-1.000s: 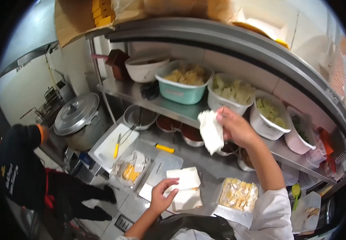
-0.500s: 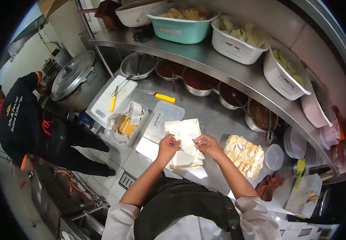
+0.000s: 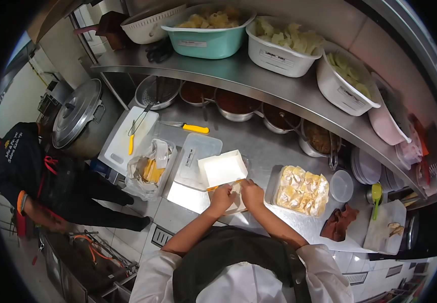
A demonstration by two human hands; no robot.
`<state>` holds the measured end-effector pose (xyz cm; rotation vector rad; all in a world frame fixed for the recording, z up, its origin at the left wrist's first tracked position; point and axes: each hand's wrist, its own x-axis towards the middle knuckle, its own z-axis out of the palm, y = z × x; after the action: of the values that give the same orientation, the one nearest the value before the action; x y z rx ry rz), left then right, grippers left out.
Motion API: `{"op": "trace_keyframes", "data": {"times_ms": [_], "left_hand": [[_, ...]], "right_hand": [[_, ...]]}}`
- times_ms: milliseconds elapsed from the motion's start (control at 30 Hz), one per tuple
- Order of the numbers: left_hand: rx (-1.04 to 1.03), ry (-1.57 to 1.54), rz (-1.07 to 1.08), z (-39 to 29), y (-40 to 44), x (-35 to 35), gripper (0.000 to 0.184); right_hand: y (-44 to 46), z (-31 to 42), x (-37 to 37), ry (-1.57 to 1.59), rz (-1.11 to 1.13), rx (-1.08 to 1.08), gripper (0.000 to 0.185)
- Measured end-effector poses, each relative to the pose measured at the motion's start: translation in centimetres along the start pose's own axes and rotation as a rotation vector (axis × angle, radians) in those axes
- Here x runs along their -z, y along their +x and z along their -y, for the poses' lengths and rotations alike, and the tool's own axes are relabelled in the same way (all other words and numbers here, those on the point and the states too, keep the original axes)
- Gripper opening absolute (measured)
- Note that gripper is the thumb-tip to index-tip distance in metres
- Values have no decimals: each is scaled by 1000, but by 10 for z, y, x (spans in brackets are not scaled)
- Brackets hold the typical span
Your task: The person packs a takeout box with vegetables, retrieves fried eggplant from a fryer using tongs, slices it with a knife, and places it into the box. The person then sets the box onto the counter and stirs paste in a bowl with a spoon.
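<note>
Closing in over the near half of the open paper box, the left hand and right hand now work just beside each other, lower than a moment ago, when a pale sheet lay spread between them across the box. The far panel now shows uncovered at the box's 12 o'clock, so the handling seems confined to the near part. Both hands have fingers curled in as if pinching, though what they grip is mostly hidden and I cannot tell how firmly. The box sits on the metal bench, with a tub of pale yellow folded pieces at its 3 o'clock, a bag-lined tub near 9 and a yellow-handled knife toward 11
</note>
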<state>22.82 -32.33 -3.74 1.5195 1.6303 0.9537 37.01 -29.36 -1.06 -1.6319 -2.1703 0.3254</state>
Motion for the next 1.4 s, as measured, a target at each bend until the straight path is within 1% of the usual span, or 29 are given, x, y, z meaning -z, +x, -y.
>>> {"op": "trace_keyframes", "data": {"times_ms": [33,133,233,367,467,533,633,700,733,767,800,833,867,900,933,1000,1067,1100,1133,1167,1200,1233,1267,1300,1333,1400], "left_hand": [[42,-42,6,-5,0,3,10],[61,185,-7,-7,6,10,19],[30,261,-15,15,15,4,26],[67,369,7,13,21,3,26],[65,514,34,0,23,6,26],[42,623,65,0,21,6,25],[142,659,40,-12,14,7,26],[63,749,71,-25,10,17,30],[8,789,75,-7,10,11,33],[50,775,78,-14,11,12,35],[56,758,45,-22,9,15,36],[87,715,32,-30,10,18,36],[54,696,3,-31,11,19,34],[9,715,-17,-41,12,22,26],[-146,673,-76,-42,17,19,22],[-413,603,-196,-32,24,19,16],[-549,556,-182,-27,30,16,14],[-572,526,-107,-11,35,9,19],[-641,503,-24,-4,37,10,21],[-593,544,34,-13,35,14,21],[-631,587,20,-10,35,13,19],[-663,592,27,-12,37,18,15],[-622,760,21,-15,36,18,13],[-613,792,13,-18,33,23,13],[-563,811,54,-22,30,26,12],[-530,800,72,-32,19,34,13]], "right_hand": [[1,1,-1,-9,18,-26,7],[1,1,-4,-4,78,-65,12],[-1,4,13,34,199,-80,19],[-4,1,32,83,324,-82,27],[-5,-6,31,87,266,-9,30],[-4,-12,31,152,280,2,33],[-5,-12,40,259,276,18,38],[-4,-15,52,342,248,53,39],[1,-19,60,384,219,87,39],[7,-7,92,524,253,80,38],[14,-3,122,575,289,141,37],[21,9,167,557,272,216,37],[27,23,210,545,262,292,37],[33,27,243,499,53,426,36],[38,28,275,456,-148,560,35],[53,35,350,107,-533,624,37],[70,29,391,29,-738,332,37],[78,16,405,4,-746,257,47],[94,-10,413,-114,-779,346,53],[106,-34,415,-181,-754,310,55],[120,-67,407,-234,-723,277,58],[134,-90,404,-229,-581,251,61],[146,-111,396,-157,-548,278,61],[151,-120,390,-151,-599,298,62],[152,-118,390,-186,-602,286,60],[148,-117,393,-237,-662,338,51]]}}
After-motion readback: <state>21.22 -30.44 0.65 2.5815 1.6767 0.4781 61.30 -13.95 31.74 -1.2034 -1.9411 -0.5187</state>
